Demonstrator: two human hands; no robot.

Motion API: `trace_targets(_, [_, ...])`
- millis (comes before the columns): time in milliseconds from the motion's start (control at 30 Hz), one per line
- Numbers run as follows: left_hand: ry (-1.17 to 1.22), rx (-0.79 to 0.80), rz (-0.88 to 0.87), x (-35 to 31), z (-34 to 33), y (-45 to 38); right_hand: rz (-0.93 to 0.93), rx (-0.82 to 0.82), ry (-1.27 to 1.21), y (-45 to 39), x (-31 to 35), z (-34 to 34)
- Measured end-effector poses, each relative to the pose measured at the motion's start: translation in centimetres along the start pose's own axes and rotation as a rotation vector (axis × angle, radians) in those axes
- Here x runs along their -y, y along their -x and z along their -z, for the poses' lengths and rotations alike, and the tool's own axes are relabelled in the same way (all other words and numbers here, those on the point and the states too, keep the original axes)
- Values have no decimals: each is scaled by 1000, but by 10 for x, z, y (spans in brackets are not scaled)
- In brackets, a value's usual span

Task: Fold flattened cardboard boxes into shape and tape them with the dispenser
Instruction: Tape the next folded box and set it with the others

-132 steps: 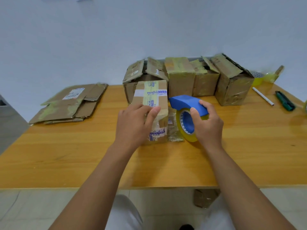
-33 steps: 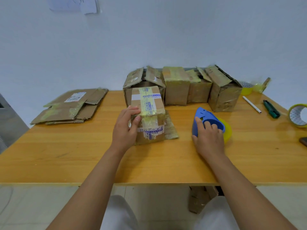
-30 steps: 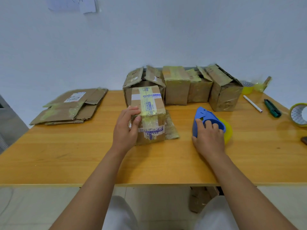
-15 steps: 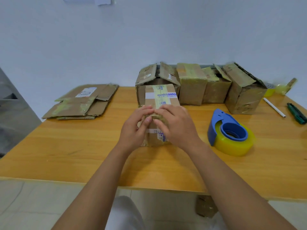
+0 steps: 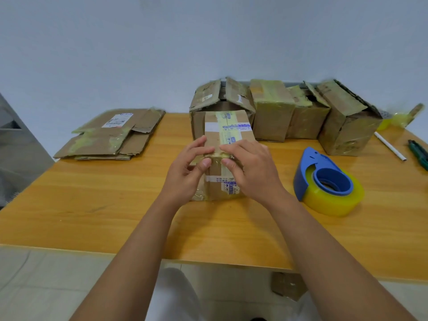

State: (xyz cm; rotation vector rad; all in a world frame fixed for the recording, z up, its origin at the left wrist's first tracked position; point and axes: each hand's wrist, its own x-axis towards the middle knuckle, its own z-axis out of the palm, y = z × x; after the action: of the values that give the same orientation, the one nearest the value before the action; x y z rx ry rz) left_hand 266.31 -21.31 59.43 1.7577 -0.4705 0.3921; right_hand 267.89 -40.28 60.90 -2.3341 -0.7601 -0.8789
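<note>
- A wooden table is seen before a plain pale wall.
- A white pen is laid near the table's far right edge.
- A green-handled tool is seen just right of the pen, cut by the frame.
- Yellowish items, too blurred to identify, are set at the table's far right corner.
- A tiled floor is visible below the table's near edge.
- A scrap of cardboard is lying on the floor beneath the table.

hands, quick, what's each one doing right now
Left hand: pinching the box's near top edge.
Right hand: pinching the same edge beside it; dispenser lies untouched.
</note>
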Motion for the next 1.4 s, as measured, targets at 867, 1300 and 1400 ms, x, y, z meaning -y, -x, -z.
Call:
trace_targets(867, [-38, -584, 118, -18, -61, 36, -91, 40, -77, 0, 7, 5])
trace_targets(1300, [-290, -468, -39, -15, -48, 33, -113, 45, -88, 1, 9, 4])
trace_targets(1400, [-288, -457, -47, -8, -52, 37, -120, 45, -91, 1, 9, 4])
